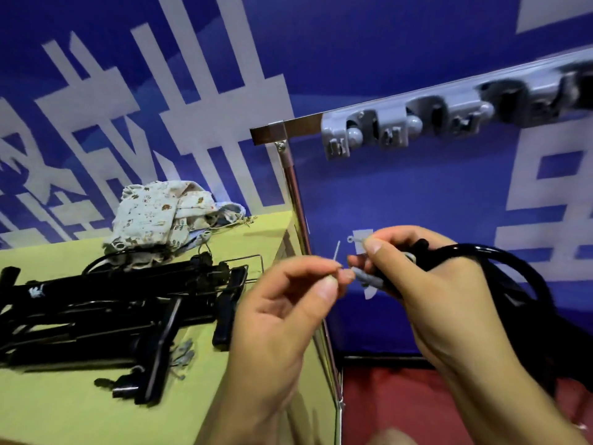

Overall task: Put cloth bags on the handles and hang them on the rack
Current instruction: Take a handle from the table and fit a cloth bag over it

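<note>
Working a small grey plug at the end of the black curved handle.

My right hand [426,277] is gripping the black curved handle [500,261], its grey tip [365,277] pointing left at my left hand [288,303], which is pinching a thin wire [336,252]. The patterned cloth bags [160,216] are lying far-left on the yellow desk [64,412]; the grey wall rack [385,126] is sitting above.

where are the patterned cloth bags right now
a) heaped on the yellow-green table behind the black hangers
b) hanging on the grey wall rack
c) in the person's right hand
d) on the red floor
a: the cream, patterned cloth bags lie in a heap at the back of the yellow-green table, just behind the pile of black hangers, while the grey wall rack carries no bag.
</note>
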A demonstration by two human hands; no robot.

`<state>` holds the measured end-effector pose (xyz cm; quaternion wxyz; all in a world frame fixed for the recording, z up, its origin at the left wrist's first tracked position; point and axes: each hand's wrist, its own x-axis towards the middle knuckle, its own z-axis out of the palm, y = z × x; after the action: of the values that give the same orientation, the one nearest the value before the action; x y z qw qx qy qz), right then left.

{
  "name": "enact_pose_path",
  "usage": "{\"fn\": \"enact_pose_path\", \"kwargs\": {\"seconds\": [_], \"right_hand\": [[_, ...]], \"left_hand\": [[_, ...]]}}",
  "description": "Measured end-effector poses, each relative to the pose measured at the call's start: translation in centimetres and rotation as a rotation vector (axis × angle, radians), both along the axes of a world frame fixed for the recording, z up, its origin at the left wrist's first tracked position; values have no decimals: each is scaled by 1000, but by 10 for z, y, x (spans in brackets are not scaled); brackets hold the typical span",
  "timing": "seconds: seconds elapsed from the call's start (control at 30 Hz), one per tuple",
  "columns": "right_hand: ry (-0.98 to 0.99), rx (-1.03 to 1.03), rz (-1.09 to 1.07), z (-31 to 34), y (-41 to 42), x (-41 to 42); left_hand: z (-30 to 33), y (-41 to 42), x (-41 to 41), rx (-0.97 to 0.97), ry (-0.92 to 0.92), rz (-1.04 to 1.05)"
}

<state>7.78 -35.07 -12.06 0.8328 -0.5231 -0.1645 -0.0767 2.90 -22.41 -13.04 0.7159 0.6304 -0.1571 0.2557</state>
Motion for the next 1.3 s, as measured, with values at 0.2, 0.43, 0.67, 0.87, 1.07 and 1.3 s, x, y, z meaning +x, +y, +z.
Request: {"fn": "enact_pose_path", "kwargs": {"seconds": [0.2, 0.43, 0.67, 0.87, 1.07, 1.3], "right_hand": [[-115, -33, -60, 5, -3, -20], [-96, -31, -45, 4, 0, -22], [-98, -30, -40, 5, 2, -21], [-145, -65, -15, 4, 0, -20], [-199, -171, 89, 3, 1, -20], [-215, -115, 177, 7, 0, -23]], "left_hand": [[-1, -5, -7, 8, -64, -60], [1, -3, -10, -41, -75, -61], [1, 1, -9, -68, -51, -83], [3, 2, -8, -132, -12, -141], [5, 9, -6, -190, 73, -177], [5, 15, -4, -168, 125, -211]]}}
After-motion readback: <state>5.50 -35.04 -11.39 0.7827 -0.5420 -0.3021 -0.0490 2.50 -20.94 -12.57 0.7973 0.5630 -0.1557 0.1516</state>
